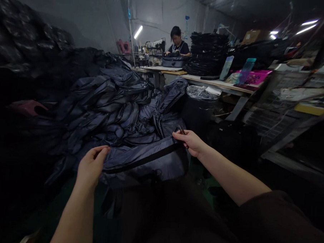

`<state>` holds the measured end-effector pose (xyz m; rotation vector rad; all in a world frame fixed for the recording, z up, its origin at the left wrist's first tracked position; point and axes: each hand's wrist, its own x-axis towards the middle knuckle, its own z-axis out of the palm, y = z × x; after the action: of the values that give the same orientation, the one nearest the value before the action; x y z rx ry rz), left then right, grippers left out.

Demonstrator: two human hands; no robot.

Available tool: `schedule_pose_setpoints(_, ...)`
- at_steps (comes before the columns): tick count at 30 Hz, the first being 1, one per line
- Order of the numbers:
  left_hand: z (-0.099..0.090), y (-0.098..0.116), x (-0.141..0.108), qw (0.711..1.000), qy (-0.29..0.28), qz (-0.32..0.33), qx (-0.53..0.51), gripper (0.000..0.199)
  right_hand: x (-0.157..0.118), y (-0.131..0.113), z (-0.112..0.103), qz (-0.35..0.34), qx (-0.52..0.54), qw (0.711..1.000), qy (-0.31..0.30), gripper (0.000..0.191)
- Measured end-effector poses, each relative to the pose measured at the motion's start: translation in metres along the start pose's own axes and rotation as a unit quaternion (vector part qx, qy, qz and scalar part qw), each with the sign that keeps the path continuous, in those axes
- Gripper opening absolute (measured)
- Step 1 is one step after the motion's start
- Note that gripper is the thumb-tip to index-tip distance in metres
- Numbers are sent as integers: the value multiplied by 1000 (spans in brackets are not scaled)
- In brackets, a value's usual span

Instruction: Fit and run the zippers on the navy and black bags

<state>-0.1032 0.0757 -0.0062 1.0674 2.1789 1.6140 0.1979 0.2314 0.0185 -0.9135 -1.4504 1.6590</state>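
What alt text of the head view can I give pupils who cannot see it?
A left hand and a right hand flank a bluish fabric bag with a long black strip; the right hand holds a small dark tool. Behind lies a crumpled bluish fabric heap; another person works at a pale table.

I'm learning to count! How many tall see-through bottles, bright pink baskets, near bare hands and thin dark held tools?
Tall see-through bottles, pale one and teal-lidded one: 2
Bright pink plastic basket: 1
Near bare hands, left hand and right hand: 2
Thin dark tool in the right hand: 1
Total: 6
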Motion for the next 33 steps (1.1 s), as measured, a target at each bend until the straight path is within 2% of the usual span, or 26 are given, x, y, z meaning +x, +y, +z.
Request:
schedule_pose_setpoints(2,-7,-9,0,999,11,-27,-28,34,-12,-2,9,-48,-36,998,1,33)
schedule_pose_setpoints(4,-3,-5,-8,997,-38,-45,-47,35,-32,-1,26,-131,-111,984,-39,28)
schedule_pose_setpoints(5,3,1,-13,994,-79,-49,-55,36,-44,2,37,-176,-167,966,-88,25)
schedule_pose_setpoints(6,11,8,-20,988,-130,-52,-62,37,-56,7,48,-219,-223,940,-139,23)
schedule_pose_setpoints(9,46,29,-42,955,-288,-36,-65,37,-91,29,81,-329,-357,828,-282,15)
schedule_pose_setpoints(10,58,33,-49,941,-333,-16,-51,36,-100,38,91,-341,-391,799,-305,10)
schedule_pose_setpoints(12,81,38,-59,919,-394,37,-3,33,-111,51,104,-333,-442,761,-338,11)
schedule_pose_setpoints(15,109,39,-66,910,-399,95,55,29,-117,60,117,-299,-490,724,-383,13)
schedule_pose_setpoints(20,140,53,-63,932,-303,177,94,28,-117,59,128,-251,-540,651,-471,15)
schedule_pose_setpoints(22,145,60,-66,928,-290,209,107,33,-117,55,123,-232,-537,637,-502,14)
schedule_pose_setpoints(23,146,63,-69,924,-295,217,109,37,-118,52,117,-231,-518,643,-514,14)
schedule_pose_setpoints(25,143,65,-79,922,-298,226,102,39,-118,40,94,-239,-429,695,-525,13)
schedule_pose_setpoints(28,133,62,-103,924,-295,235,71,36,-110,19,44,-241,-211,825,-465,9)
schedule_pose_setpoints(29,131,61,-112,920,-305,239,54,34,-104,13,28,-230,-156,872,-403,12)
schedule_pose_setpoints(30,129,60,-121,915,-318,245,40,30,-95,9,13,-214,-121,919,-309,18)
schedule_pose_setpoints(31,127,59,-130,909,-332,252,28,27,-85,7,1,-182,-104,954,-215,25)
schedule_pose_setpoints(32,127,58,-137,903,-341,262,23,26,-73,8,-8,-153,-109,975,-121,30)
schedule_pose_setpoints(33,127,58,-144,898,-343,274,23,25,-61,12,-14,-124,-134,981,-64,32)
